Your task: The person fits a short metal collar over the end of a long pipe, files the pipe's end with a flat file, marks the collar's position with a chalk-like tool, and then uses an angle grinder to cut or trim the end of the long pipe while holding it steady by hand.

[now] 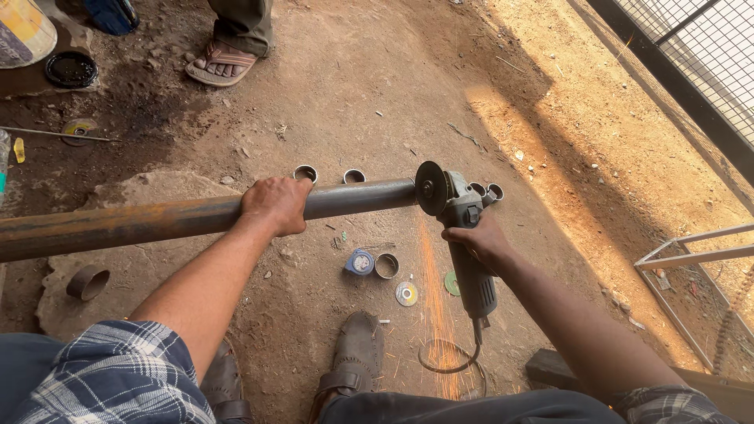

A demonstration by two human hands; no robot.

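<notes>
A long rusty steel pipe (157,221) lies across the view from the left edge to the middle. My left hand (275,204) grips it from above, near its free end. My right hand (477,239) holds a dark angle grinder (465,235) by its body. The grinder's disc (430,188) sits against the pipe's end (400,191). A streak of orange sparks (436,314) runs down toward me over the dirt. The grinder's cord (452,357) loops on the ground by my shoe (357,345).
Several short cut pipe rings (353,176) lie on the dirt beyond and below the pipe, with a few worn discs (406,294). Another person's sandalled foot (221,64) stands at the top. A metal frame (691,259) and mesh fence (707,55) are on the right.
</notes>
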